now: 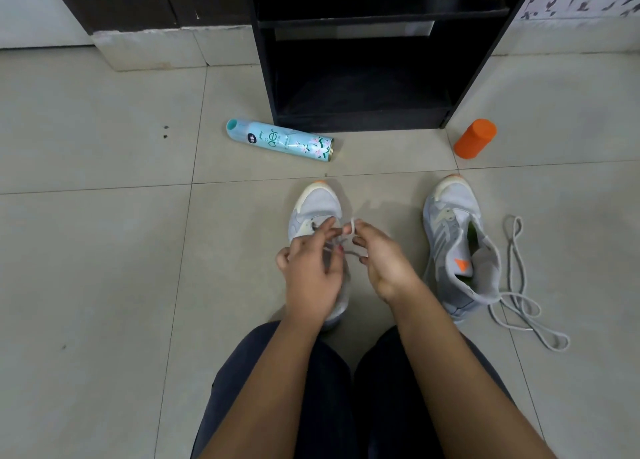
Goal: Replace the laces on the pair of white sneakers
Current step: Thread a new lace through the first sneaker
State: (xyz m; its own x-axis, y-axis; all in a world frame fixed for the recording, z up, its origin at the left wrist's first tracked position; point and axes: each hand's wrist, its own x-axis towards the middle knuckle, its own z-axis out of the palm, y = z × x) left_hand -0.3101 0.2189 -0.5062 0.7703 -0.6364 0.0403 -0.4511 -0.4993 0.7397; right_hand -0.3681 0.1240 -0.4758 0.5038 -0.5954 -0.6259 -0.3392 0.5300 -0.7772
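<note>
Two pale grey-white sneakers stand on the tiled floor, toes pointing away from me. The left sneaker (317,205) lies under my hands, most of its rear hidden. My left hand (313,273) rests over its eyelets, fingers pinching a lace strand. My right hand (382,257) pinches a loop of the same white lace (350,228) just right of the tongue. The right sneaker (457,247) stands apart with no lace in its eyelets and its tongue open. A loose grey lace (519,285) lies coiled on the floor to its right.
A pale blue spray can (280,140) lies on its side beyond the left sneaker. An orange bottle (475,139) stands at the right. A black open shelf unit (363,60) sits at the back. My dark-trousered knees (311,389) fill the bottom.
</note>
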